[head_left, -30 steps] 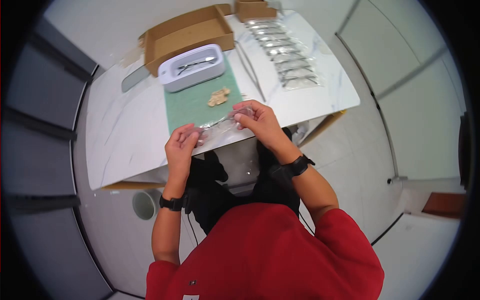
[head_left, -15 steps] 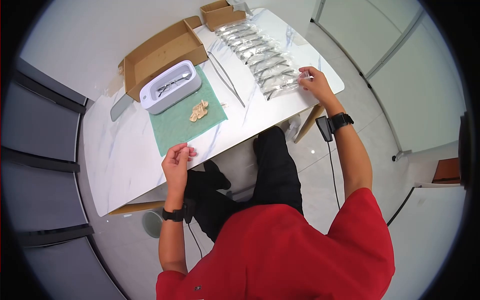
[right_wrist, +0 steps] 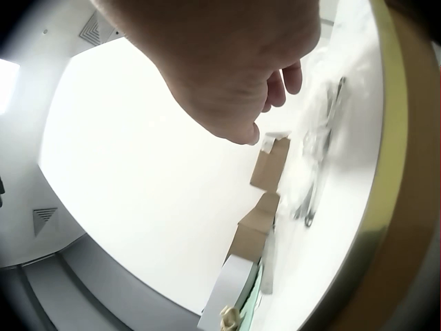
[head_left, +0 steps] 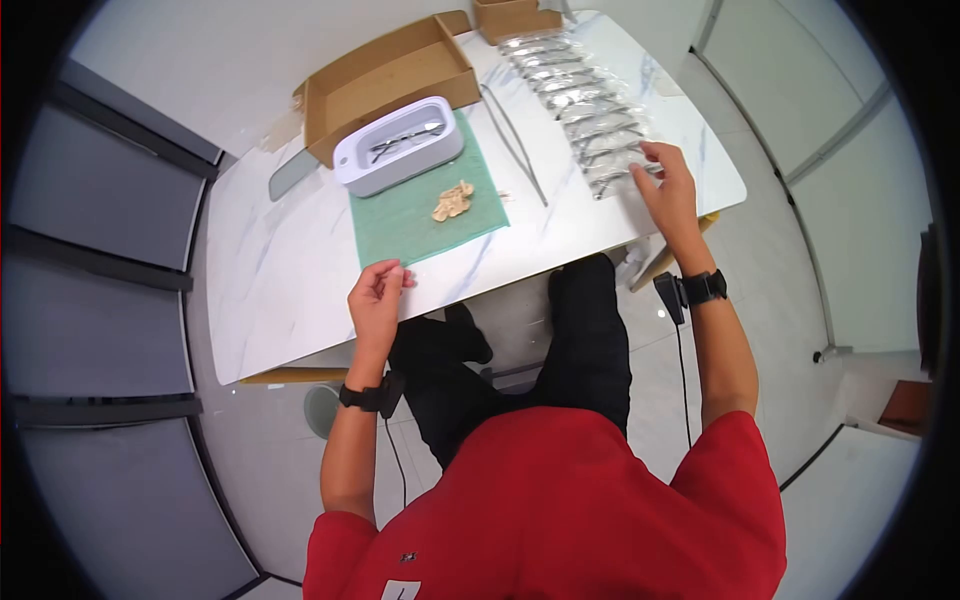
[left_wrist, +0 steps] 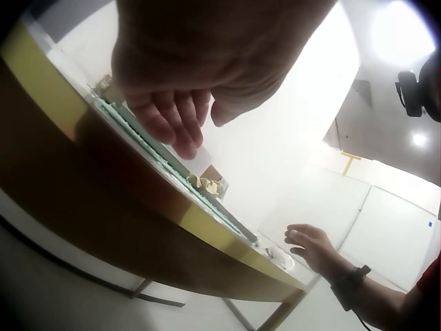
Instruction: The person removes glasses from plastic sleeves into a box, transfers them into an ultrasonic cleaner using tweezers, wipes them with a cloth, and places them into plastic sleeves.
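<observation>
In the head view the right hand [head_left: 672, 200] is over the near end of a row of clear-bagged glasses [head_left: 600, 130], its thumb and fingers apart and nothing seen between them. The right wrist view shows that hand [right_wrist: 241, 69] beside a bagged pair [right_wrist: 324, 145]. At the table's front edge, by the corner of the green mat [head_left: 400, 230], the left hand [head_left: 375, 305] hangs with loosely bent fingers. The left wrist view shows no object in this hand [left_wrist: 186, 83].
A white cleaner tub [head_left: 400, 165] with glasses inside stands on the mat, beside a crumpled beige piece [head_left: 453, 202]. Behind are an open cardboard tray [head_left: 390, 85] and a smaller box [head_left: 515, 20]. Long grey strips [head_left: 515, 145] lie between mat and bags.
Both hands held a clear bag at the front edge a second ago. The right hand moved right with it to the row and has let go; the left stayed near the edge.
</observation>
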Demonstrator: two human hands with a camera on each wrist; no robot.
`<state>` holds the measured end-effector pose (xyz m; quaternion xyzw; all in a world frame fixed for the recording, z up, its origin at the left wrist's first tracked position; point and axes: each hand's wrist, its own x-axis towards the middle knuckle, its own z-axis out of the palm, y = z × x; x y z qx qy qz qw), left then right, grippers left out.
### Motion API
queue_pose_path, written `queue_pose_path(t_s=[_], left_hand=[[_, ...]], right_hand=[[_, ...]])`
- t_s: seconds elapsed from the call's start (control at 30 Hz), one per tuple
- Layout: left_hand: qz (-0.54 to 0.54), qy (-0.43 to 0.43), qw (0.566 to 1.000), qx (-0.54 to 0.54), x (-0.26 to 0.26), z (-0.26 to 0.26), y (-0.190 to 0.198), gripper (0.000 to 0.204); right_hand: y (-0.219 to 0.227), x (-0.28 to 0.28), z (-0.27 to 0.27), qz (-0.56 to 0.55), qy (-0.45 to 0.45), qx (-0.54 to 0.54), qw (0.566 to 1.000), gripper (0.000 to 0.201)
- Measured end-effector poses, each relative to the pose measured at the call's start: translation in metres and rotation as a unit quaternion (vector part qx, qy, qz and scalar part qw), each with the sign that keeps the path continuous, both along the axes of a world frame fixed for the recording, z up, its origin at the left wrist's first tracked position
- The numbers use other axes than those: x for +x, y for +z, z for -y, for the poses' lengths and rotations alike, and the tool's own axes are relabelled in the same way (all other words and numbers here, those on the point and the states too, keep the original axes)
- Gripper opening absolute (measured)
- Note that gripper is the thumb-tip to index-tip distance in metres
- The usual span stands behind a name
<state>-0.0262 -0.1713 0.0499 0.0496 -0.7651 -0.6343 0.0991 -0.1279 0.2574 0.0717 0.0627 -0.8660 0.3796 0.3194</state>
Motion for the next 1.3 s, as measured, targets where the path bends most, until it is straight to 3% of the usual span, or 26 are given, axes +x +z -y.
queue_pose_path(t_s=[0.13, 0.2, 0.3, 0.43, 0.53, 0.63, 0.87, 0.97, 1.0, 1.07, 1.1, 1.17, 1.3], left_hand=[[-0.018, 0.021, 0.999, -0.026, -0.008, 0.006, -0.004, 0.016], [-0.041, 0.04, 0.996, -0.061, -0.009, 0.015, -0.008, 0.014], [-0.054, 0.068, 0.993, -0.076, -0.009, 0.028, -0.016, 0.012], [-0.05, 0.104, 0.99, -0.087, -0.007, 0.047, -0.035, 0.012], [-0.059, 0.119, 0.988, -0.077, -0.006, 0.047, -0.043, 0.011], [-0.072, 0.125, 0.981, -0.13, -0.006, 0.043, -0.04, 0.012], [-0.089, 0.13, 0.976, -0.151, -0.004, 0.038, -0.033, 0.01], [-0.094, 0.137, 0.974, -0.155, -0.003, 0.036, -0.031, 0.009], [-0.093, 0.135, 0.972, -0.166, -0.002, 0.035, -0.029, 0.009], [-0.107, 0.152, 0.969, -0.163, -0.003, 0.035, -0.033, 0.007], [-0.114, 0.148, 0.966, -0.178, -0.004, 0.035, -0.034, 0.006], [-0.125, 0.163, 0.96, -0.188, -0.005, 0.035, -0.032, 0.005], [-0.141, 0.151, 0.958, -0.199, -0.001, 0.033, -0.026, 0.004]], right_hand=[[0.005, 0.006, 0.065, 0.047, 0.13, -0.034, 0.99, 0.028], [0.003, 0.003, 0.099, 0.031, 0.189, 0.024, 0.981, 0.032], [-0.007, -0.007, 0.152, 0.017, 0.241, 0.086, 0.967, 0.044], [-0.013, -0.021, 0.202, 0.063, 0.231, 0.125, 0.963, 0.045], [-0.03, -0.037, 0.218, 0.01, 0.217, 0.166, 0.962, 0.033], [-0.03, -0.038, 0.22, 0.024, 0.235, 0.181, 0.955, 0.025], [-0.008, -0.014, 0.207, 0.037, 0.321, 0.157, 0.933, 0.023], [0.0, -0.034, 0.185, 0.013, 0.207, 0.109, 0.972, 0.031], [0.001, -0.041, 0.175, 0.011, 0.217, 0.121, 0.969, 0.031], [0.003, -0.057, 0.159, 0.004, 0.075, 0.219, 0.973, 0.038], [0.001, -0.064, 0.154, -0.005, 0.086, 0.229, 0.969, 0.038], [-0.004, -0.072, 0.147, 0.122, 0.042, 0.287, 0.949, 0.043], [-0.007, -0.083, 0.148, 0.217, 0.045, 0.294, 0.93, 0.05]])
